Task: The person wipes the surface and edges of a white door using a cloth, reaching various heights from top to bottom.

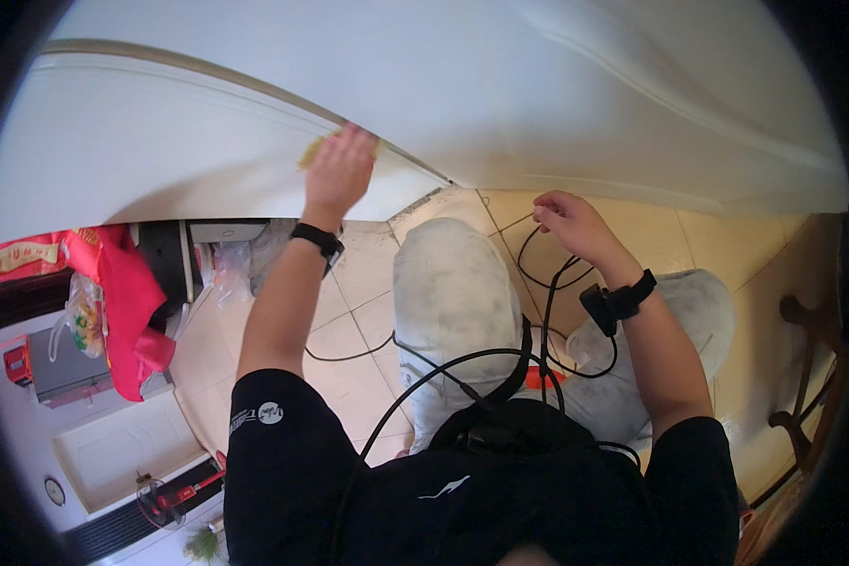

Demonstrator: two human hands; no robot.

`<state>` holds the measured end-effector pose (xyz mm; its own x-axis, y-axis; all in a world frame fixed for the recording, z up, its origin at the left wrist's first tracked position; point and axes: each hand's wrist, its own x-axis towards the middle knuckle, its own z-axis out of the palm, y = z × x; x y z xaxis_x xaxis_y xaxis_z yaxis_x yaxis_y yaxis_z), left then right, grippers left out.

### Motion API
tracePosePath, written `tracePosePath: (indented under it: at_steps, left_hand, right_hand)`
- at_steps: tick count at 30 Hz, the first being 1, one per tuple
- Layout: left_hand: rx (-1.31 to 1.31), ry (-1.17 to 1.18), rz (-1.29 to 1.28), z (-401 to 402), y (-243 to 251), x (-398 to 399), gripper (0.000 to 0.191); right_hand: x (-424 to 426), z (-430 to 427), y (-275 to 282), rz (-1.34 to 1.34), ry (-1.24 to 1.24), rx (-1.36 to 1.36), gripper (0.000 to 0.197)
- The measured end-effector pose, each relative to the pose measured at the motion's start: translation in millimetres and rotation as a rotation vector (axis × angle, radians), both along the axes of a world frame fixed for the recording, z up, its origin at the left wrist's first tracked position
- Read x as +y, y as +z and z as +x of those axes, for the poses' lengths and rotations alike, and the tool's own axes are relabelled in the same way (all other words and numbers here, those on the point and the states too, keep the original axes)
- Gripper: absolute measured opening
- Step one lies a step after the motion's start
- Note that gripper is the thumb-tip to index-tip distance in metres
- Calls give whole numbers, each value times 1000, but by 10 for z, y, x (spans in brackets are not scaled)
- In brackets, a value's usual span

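Note:
My left hand [341, 170] presses a yellow cloth or sponge [313, 151] flat against a white panel [205, 134], close to its dark edge seam. Most of the yellow piece is hidden under the fingers, which look slightly blurred. My right hand [569, 221] hangs in the air above the tiled floor with its fingers loosely curled and nothing visible in it. A black cable [522, 263] loops below that hand. Another white surface [608, 106] stretches across the top, meeting the panel at the seam.
My knees in pale trousers [456, 283] are bent over the floor tiles [354, 276]. Black cables [424, 378] run across my lap. At left are red fabric [124, 304], a plastic bag [85, 322] and a red fan [177, 499]. Wooden furniture legs [803, 375] stand at right.

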<state>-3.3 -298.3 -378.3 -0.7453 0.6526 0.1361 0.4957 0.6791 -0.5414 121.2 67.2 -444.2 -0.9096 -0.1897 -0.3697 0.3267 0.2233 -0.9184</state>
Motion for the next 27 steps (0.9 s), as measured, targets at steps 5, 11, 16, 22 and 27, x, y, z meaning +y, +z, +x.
tracePosePath:
  at_steps: [5,11,16,22,27]
  left_hand:
    - [-227,-70,-36,35,-918,-190,47]
    - [-76,-167,-512,74,-1029,-88,60]
    - [-403,-83,36,109,-698,-218,65]
    - [50,61,-115,300,455,-253,61]
    - [167,109,-12,301,591,-284,61]
  right_hand:
    - [47,-1,-36,107,-23,19,38]
    - [132,20,-33,136,-28,-19,39]
    - [64,-8,-19,117,-4,31,40]
    - [12,-8,75,113,9,51,38]
    - [-27,-16,90,98,33,64,38]
